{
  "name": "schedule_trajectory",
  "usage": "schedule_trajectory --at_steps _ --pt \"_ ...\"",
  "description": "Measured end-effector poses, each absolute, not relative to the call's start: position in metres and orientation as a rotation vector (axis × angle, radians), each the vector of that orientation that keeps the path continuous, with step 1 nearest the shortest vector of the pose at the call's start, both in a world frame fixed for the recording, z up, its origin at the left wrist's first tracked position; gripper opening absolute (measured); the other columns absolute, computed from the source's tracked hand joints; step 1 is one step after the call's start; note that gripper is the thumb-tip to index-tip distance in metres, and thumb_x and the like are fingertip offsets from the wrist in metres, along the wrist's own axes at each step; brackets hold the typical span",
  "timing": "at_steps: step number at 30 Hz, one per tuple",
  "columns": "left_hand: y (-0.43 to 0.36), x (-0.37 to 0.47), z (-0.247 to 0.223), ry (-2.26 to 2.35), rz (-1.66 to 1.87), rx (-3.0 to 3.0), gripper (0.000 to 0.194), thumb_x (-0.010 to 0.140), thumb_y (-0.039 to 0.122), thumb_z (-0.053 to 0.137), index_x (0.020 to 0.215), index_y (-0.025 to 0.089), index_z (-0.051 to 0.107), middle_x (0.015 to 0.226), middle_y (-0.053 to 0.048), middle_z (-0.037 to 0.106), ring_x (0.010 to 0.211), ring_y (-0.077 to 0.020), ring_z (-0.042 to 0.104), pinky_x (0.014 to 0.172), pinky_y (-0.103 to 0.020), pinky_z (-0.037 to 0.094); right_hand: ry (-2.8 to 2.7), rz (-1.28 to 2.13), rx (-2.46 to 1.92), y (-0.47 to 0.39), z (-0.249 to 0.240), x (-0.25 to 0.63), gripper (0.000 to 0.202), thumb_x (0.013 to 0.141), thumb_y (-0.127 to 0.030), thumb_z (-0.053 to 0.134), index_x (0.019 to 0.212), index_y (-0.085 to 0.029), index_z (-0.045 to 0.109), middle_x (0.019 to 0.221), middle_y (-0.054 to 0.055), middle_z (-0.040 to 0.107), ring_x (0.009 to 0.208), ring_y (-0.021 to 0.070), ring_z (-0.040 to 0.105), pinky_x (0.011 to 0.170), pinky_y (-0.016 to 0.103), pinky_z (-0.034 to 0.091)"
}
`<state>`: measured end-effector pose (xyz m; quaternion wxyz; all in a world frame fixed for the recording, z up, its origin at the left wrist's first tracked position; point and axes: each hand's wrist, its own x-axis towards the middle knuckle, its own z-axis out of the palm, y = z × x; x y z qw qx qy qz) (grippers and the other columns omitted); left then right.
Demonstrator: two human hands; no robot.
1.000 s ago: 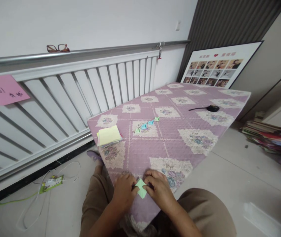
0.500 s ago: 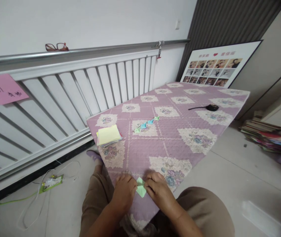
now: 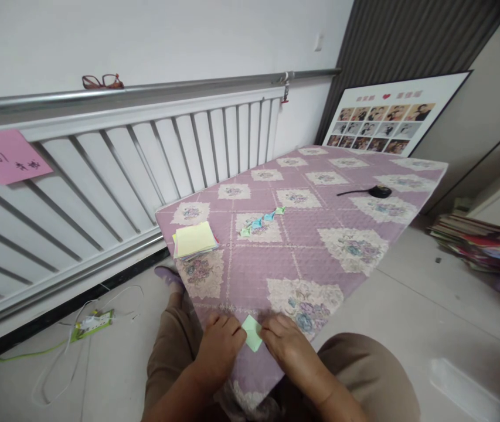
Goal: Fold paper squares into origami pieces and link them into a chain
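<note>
A small piece of light green folded paper [image 3: 253, 334] lies at the near corner of the table, shaped like a diamond with creases across it. My left hand [image 3: 222, 343] is closed at its left edge, with thumb and fingers pinching the corner. At the right edge, my right hand [image 3: 285, 340] grips the opposite corner with bent fingers. Farther up the cloth stands a slanting row of small folded paper pieces, with a green one [image 3: 245, 231] nearest and a blue one [image 3: 257, 223] behind it. To their left is a stack of paper sheets [image 3: 196, 240], pale yellow on top.
The purple flowered tablecloth [image 3: 258, 275] covers the table. A black object with a strap [image 3: 380, 191] lies toward the right edge. Eyeglasses [image 3: 102, 81] rest on the pipe above the white radiator [image 3: 179, 146]. A power strip [image 3: 92, 324] with cables is on the floor at left.
The green paper now looks flatter, and the raised, dark-edged fold at its middle has gone down. Both hands stay at its sides, and the view has shifted slightly.
</note>
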<state>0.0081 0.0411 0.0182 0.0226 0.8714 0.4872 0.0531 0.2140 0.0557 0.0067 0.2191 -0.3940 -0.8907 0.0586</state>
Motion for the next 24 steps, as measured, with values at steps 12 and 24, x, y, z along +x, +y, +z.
schedule_trajectory --at_steps 12,24 --pt "0.018 0.008 0.025 1.507 0.110 2.819 0.035 0.095 0.033 0.045 0.129 0.039 0.046 0.111 -0.005 0.056 0.103 -0.0230 0.048 0.088 -0.040 0.035 -2.425 0.345 -1.255 0.043 0.024 0.214 0.015 0.086 -0.017 0.055 0.093 -0.025 0.065 0.092 0.002 0.064 0.089 0.0206 0.055 0.081 0.034 0.041" --pt "0.005 0.009 0.003 1.557 0.229 2.924 0.036 0.093 0.037 0.047 0.128 0.047 0.047 0.120 -0.007 0.054 0.108 -0.0259 0.047 0.091 -0.046 0.037 -2.279 0.602 -1.845 0.070 0.053 0.182 0.013 0.069 -0.025 0.067 0.079 -0.020 0.060 0.091 0.006 0.063 0.091 0.0247 0.057 0.072 0.032 0.035"
